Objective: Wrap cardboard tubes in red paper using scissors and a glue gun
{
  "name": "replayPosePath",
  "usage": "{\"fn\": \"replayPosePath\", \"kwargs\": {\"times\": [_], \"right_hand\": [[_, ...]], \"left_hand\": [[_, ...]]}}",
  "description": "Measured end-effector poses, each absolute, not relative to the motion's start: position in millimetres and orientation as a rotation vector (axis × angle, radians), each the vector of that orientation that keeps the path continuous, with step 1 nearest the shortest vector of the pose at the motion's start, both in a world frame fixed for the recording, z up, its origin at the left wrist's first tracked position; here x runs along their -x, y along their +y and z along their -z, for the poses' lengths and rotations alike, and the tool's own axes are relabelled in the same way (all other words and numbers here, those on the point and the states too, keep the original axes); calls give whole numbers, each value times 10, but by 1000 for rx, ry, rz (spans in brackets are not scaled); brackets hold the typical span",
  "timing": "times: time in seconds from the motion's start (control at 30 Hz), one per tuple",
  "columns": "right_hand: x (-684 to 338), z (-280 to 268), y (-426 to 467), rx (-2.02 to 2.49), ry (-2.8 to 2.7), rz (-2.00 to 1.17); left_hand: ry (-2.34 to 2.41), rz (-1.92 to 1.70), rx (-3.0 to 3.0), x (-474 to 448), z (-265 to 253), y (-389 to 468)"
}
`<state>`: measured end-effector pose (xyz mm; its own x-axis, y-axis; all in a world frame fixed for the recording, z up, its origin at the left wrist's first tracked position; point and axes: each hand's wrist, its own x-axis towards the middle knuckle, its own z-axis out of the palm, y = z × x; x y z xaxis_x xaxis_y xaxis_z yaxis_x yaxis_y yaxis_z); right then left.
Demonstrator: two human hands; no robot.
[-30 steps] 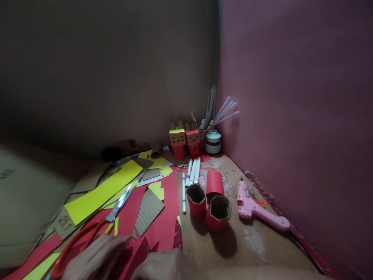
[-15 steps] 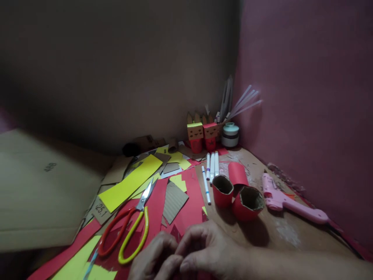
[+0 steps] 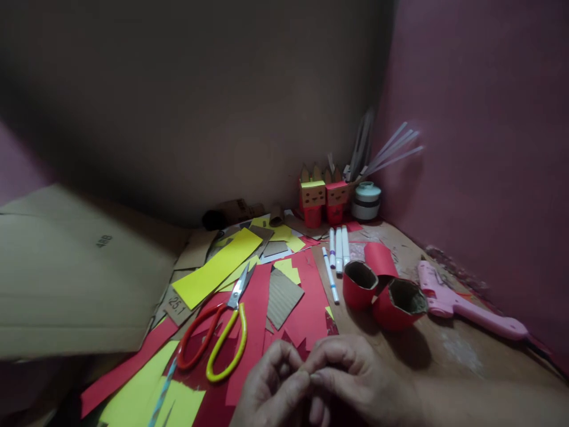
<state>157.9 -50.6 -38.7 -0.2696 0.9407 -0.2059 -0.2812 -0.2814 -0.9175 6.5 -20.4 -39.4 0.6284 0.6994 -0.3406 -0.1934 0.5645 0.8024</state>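
Observation:
My left hand [image 3: 273, 388] and my right hand [image 3: 349, 373] meet at the front of the table, fingertips pinched together. Whatever is between them, if anything, is too small or hidden to make out. Beneath and beyond them lie sheets of red paper [image 3: 309, 296], with a piece of corrugated cardboard [image 3: 284, 299] on top. Left of my hands, scissors [image 3: 229, 326] with one red and one yellow handle lie with blades pointing away. Two red paper-covered tubes [image 3: 358, 290] stand upright beyond my right hand, and a third red tube [image 3: 381, 259] is behind them.
A pink glue gun [image 3: 471, 311] lies at the right by the wall. White markers [image 3: 339, 249], two box-headed figures [image 3: 313, 198] and a lidded jar [image 3: 367, 201] are farther back. Yellow paper [image 3: 217, 267] and a large cardboard box [image 3: 84, 273] occupy the left side.
The view has shifted, so the table's things appear farther right. My hands have come up a little, with their fingertips now touching closely.

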Motion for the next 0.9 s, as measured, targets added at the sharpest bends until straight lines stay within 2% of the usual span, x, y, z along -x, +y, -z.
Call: {"fn": "replayPosePath", "kwargs": {"times": [0.2,0.5,0.7,0.8,0.9], "right_hand": [[-1580,393,-538,1092,-1148,-1623],[-1628,346,-559,1138,-1326,-1446],[-1622,342,-558,1134,-1395,-1431],[-1614,369,-581,1180,-1414,-1429],[-1605,440,-597,1189,-1476,-1365]], "left_hand": [[762,-539,-1004,2,546,-165],[812,-601,-1107,-72,366,-211],[823,-486,-1300,79,120,-186],[1183,-856,-1621,402,-158,-113],[1550,-1523,-1414,939,-331,44]]}}
